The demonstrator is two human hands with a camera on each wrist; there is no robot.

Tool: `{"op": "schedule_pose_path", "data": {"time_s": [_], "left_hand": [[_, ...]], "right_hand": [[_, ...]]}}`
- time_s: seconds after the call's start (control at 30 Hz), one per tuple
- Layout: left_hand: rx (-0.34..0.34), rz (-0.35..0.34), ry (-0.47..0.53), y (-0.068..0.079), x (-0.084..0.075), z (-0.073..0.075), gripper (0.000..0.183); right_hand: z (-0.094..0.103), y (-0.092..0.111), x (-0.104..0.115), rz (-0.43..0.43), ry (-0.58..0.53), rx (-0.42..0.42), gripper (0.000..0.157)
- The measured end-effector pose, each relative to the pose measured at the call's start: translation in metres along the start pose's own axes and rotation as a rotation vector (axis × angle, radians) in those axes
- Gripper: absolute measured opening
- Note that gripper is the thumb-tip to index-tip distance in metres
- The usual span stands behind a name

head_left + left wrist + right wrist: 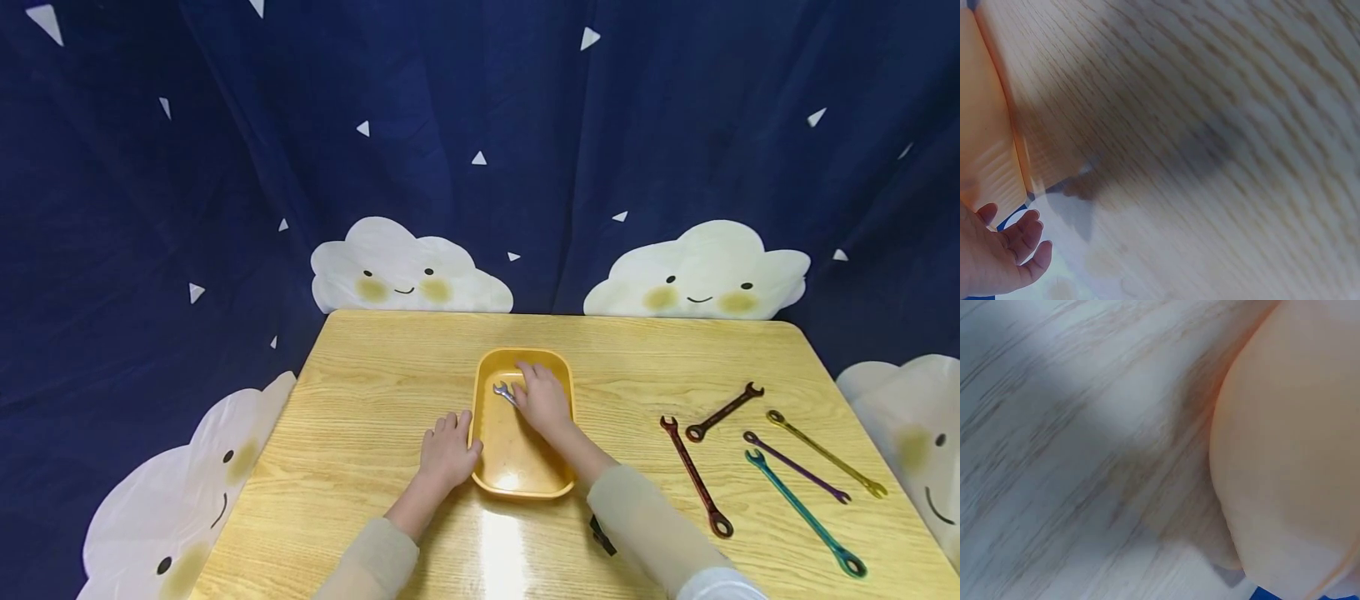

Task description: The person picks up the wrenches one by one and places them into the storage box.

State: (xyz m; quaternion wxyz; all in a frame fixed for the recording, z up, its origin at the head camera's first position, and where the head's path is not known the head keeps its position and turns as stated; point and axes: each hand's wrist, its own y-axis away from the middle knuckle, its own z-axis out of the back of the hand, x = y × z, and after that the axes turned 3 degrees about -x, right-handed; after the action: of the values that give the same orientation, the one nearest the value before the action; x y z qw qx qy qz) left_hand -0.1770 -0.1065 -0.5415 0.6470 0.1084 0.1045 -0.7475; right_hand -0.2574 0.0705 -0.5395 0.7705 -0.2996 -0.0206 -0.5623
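Observation:
A yellow-orange plastic tray stands on the table. In it lies a silver combination wrench, its open end showing and the rest covered by my right hand. The right fingers reach down over the wrench; the hand hides how they meet it. My left hand rests at the tray's left edge, thumb by the rim. In the left wrist view the fingers are loosely bent beside the tray wall. The right wrist view shows only the pale tray side, not the hand.
On the right lie a red wrench, a dark red wrench, a yellow wrench, a purple wrench and a teal wrench. A black object shows beneath the right sleeve. A dark blue curtain hangs behind the table.

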Motion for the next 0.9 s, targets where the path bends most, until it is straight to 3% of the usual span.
{"op": "schedule_pose_path", "data": {"time_s": [0.43,0.9], "left_hand": [[0.010,0.001,-0.001,0.000,0.001,-0.002,0.043],[0.000,-0.006,-0.022,0.000,0.001,0.000,0.041]], "right_hand": [[0.026,0.009,-0.010,0.009,-0.098,-0.035,0.037],[0.048,0.021,-0.032,0.056,-0.146,-0.181,0.035]]}}
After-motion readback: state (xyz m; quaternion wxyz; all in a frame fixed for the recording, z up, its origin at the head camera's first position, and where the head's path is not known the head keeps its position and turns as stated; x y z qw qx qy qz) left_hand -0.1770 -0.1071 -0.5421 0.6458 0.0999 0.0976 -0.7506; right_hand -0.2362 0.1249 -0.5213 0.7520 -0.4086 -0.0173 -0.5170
